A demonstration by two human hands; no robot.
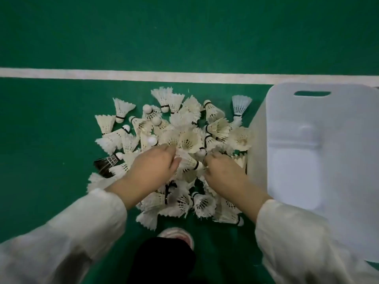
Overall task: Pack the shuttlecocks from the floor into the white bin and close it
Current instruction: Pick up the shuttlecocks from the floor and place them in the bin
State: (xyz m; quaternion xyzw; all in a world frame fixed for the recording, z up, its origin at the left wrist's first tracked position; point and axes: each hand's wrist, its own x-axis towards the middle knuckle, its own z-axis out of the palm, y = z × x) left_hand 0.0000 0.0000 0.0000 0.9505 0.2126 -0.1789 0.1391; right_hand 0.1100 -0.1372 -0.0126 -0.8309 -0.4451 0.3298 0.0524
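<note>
- A heap of shuttlecocks (184, 128) is spread on the green floor (51, 130). The white bin (257, 144) stands just beside it, at 3 o'clock.
- The left hand (151, 169) and the right hand (223, 173) are lowered into the middle of the heap, a small gap apart. One shuttlecock (187, 160) lies between them.
- That shuttlecock's long axis is seen to run from 10 o'clock (feather skirt) to 4 o'clock (cork). The cork is next to the right hand and the skirt is against the left thumb.
- The right hand is the nearer to the bin, so a carry toward 3 o'clock is judged shortest from that side.
- The fingers of both hands are bent and kept close together, with the tips sunk among the feathers. Whether anything is clasped cannot be told.
- The shuttlecocks are mostly cream-white and feathered, with pale corks and dark bands. They lie tangled in every direction, and many skirts look frayed.
- A flat lid (328, 160) with a handle slot is seen on the bin. Whether the bin is open cannot be told.
</note>
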